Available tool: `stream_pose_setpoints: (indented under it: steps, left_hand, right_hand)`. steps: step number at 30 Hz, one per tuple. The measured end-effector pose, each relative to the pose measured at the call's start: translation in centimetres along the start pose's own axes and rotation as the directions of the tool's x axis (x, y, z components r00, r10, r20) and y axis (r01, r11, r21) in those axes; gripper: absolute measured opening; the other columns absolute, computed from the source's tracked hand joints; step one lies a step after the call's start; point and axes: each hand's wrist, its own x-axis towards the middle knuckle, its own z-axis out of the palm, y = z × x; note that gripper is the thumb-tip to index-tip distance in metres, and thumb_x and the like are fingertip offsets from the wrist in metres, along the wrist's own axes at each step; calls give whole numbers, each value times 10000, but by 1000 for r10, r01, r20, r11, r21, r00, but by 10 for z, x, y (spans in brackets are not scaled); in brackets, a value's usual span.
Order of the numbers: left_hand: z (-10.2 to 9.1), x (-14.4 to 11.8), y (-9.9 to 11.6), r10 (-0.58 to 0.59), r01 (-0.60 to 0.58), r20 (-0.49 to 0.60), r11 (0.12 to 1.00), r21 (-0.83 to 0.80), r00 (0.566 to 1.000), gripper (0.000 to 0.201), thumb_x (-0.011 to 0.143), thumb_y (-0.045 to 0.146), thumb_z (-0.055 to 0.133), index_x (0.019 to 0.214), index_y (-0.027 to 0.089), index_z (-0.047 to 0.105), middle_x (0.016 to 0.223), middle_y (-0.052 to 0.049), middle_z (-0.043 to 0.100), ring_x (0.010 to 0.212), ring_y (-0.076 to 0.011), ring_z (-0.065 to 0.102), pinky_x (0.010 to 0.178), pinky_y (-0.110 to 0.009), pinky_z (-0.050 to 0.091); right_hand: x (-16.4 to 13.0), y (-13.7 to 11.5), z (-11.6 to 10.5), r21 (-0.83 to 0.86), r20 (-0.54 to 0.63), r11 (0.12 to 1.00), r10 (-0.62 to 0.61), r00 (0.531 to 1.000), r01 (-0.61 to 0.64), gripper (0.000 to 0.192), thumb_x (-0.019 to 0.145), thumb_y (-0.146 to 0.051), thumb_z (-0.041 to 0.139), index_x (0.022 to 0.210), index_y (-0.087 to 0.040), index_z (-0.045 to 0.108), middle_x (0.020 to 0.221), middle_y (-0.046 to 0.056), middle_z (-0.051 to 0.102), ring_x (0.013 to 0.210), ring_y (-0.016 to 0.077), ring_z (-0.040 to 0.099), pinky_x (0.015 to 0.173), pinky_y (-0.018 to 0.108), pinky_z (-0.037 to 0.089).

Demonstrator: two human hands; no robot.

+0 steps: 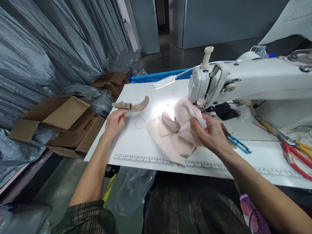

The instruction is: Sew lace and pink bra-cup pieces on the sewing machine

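Pale pink fabric piece [170,136] bunched on white tabletop [136,143], just in front of sewing machine [243,81] needle end, upper edge running up under the machine head. Right hand [209,133] on the fabric's right side, fingers [196,123] closed, pinching a fold of the pink cloth. Left hand [114,122] well left of the sewing machine, fingers curled shut on one end of beige strip [133,105]; rest of strip curling up off the tabletop. Tan folded piece [170,125] sitting on the pink fabric, between the two hands.

Blue-handled snips [239,144] right of the right hand, below the sewing machine arm, partly hidden by the wrist. Red-handled scissors [296,159] and yellow-handled tool [302,148] farther right, under the machine body. Black pad [225,111] beneath the machine arm. Gooseneck lamp [164,82] left of the machine head, lit, glare on the tabletop. Printed ruler [151,160] along the tabletop's near edge. Cardboard boxes [65,125] on the floor far left of the sewing machine, grey plastic sheeting [48,48] behind. Blue cloth [158,76] past the tabletop's far edge.
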Motion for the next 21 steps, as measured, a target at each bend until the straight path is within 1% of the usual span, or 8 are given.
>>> stream_pose_setpoints:
  steps: [4,6,11,13,15,17,20,21]
  left_hand:
    - [2,-6,-5,-59,54,372,998,24,926,348,847,196,433,1078,186,693,1109,-88,719,1015,-246,670,945,-414,518]
    - [4,-6,0,-24,19,443,1000,15,896,390,830,187,422,1128,182,673,1208,-97,680,1121,-266,631,1006,-462,482]
    - [-5,-5,36,1,-18,349,999,47,937,450,789,210,502,1227,190,601,1245,-112,631,1166,-297,585,981,-501,490]
    - [-11,-11,61,-40,35,264,999,26,964,377,825,274,528,1186,201,611,1159,-107,646,1047,-276,625,847,-430,551]
    - [-15,-21,89,-156,172,232,984,-49,960,270,857,350,544,1070,209,631,984,-72,671,812,-217,655,687,-342,562]
    - [-15,-35,116,-323,397,347,903,-165,880,260,868,441,565,972,208,615,752,-16,649,621,-177,631,562,-289,536]
    - [-8,-54,144,-430,710,623,634,-307,654,393,843,552,604,987,188,560,661,9,618,544,-175,635,486,-288,539]
    - [-5,-58,149,-437,764,661,546,-343,609,435,824,565,630,1008,181,539,668,11,617,549,-178,643,491,-299,554]
  right_hand:
    - [2,4,0,92,42,996,-7,999,4,372,879,-464,507,1014,-146,646,797,68,664,660,190,593,577,283,433]
    - [2,3,0,89,36,994,-60,998,56,377,891,-445,497,1060,-143,646,846,74,675,700,194,601,598,280,438]
    - [-2,-1,2,-48,-11,989,-137,991,136,318,889,-399,457,1002,-156,629,767,65,645,653,196,560,585,282,404]
    - [-3,-1,3,-120,-23,981,-158,987,154,272,881,-383,441,945,-171,598,726,57,619,632,199,541,582,286,394]
    - [-4,0,3,-197,-24,963,-193,981,184,235,883,-361,420,926,-184,568,714,49,606,609,196,528,579,284,388]
    - [-4,1,5,-294,-21,931,-234,972,218,222,893,-330,400,951,-183,556,708,47,605,589,195,523,574,283,378]
    - [-8,0,12,-495,-3,807,-374,927,324,224,900,-249,404,1014,-150,568,770,91,638,682,225,566,623,302,383]
    - [-11,-2,17,-561,26,737,-439,898,376,226,897,-212,414,1036,-134,575,826,117,652,750,239,579,663,314,392]
